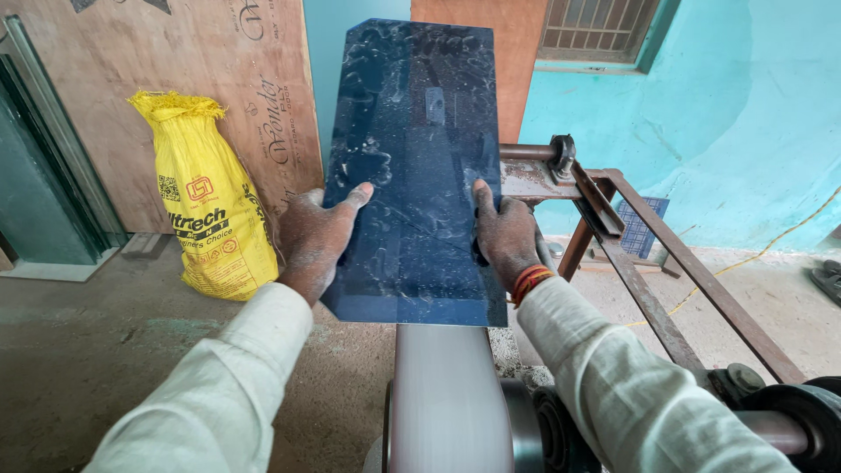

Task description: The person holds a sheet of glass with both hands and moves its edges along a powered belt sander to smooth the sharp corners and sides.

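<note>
You have the dark blue glass sheet (412,175) gripped in both hands, held up and tilted away from you directly above the grey sanding belt (447,398). Your left hand (313,241) clamps the sheet's left edge, thumb stretched across the face and fingers curled out of sight behind it; your right hand (506,235) grips the right edge the same way, thumb on the front. The sheet's lower edge sits just above the belt, and I cannot tell whether the 2 are touching. The glass face carries pale dusty smears and streaks, so it looks handled, but no edge shows clearly enough to judge whether it has been ground. The top 2 corners of the sheet are already cut at an angle. To the right of the sheet runs the rusty metal frame (613,228) of the machine; to the left of the sheet a yellow sack (210,210) leans against a plywood board (158,70).
</note>
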